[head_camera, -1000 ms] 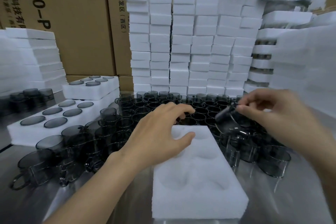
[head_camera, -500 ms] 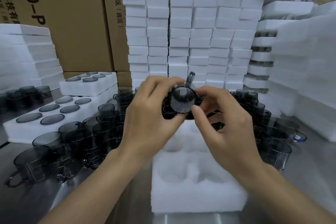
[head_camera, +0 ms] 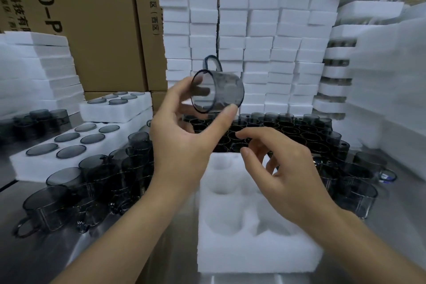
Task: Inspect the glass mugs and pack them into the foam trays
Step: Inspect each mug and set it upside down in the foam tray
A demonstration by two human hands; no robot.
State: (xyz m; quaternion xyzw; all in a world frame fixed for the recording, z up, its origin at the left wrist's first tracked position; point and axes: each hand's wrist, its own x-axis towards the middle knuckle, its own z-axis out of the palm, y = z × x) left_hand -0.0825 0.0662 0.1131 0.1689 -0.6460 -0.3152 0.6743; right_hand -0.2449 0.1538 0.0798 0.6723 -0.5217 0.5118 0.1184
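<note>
Left hand (head_camera: 182, 145) has the smoky glass mug (head_camera: 221, 92) raised above the worktop (head_camera: 175, 260), tipped on its side with the handle on top, fingers (head_camera: 178, 91) and thumb clasped round the rim end. Right hand (head_camera: 288, 168) hovers lower, fingers loosely spread and gripping nothing, just above the foam tray (head_camera: 253, 251). Rows of loose mugs (head_camera: 288, 127) stand right behind that tray.
</note>
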